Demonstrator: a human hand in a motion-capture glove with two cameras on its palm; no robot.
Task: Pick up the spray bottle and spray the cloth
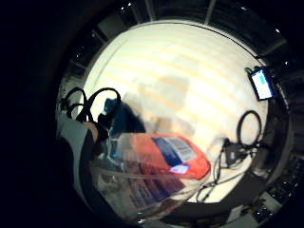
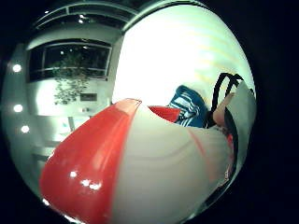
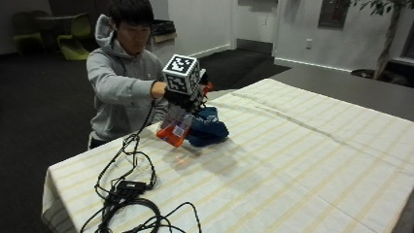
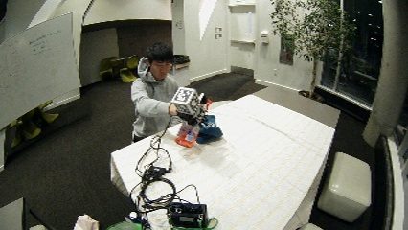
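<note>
In the outside view a person holds a clear spray bottle (image 3: 176, 127) with orange liquid in its base, lifted off the table and tilted. My gloved right hand (image 3: 184, 99) grips its neck below the red and white spray head. A blue cloth (image 3: 208, 130) lies crumpled on the table right beside and behind the bottle. The wide outside view shows the same bottle (image 4: 187, 134), cloth (image 4: 209, 132) and hand (image 4: 190, 115). The labelled bottle body (image 1: 156, 166) fills the little finger side palm view, with the cloth (image 1: 124, 118) beyond. The spray head (image 2: 117, 168) fills the thumb side view, the cloth (image 2: 189, 109) behind it.
A cream striped tablecloth (image 3: 298, 160) covers the table. Black cables and a small black box (image 3: 129, 187) lie near the front left corner. Another black device (image 4: 187, 214) sits at the table's near end. A white ottoman (image 4: 344, 184) stands on the floor to the right.
</note>
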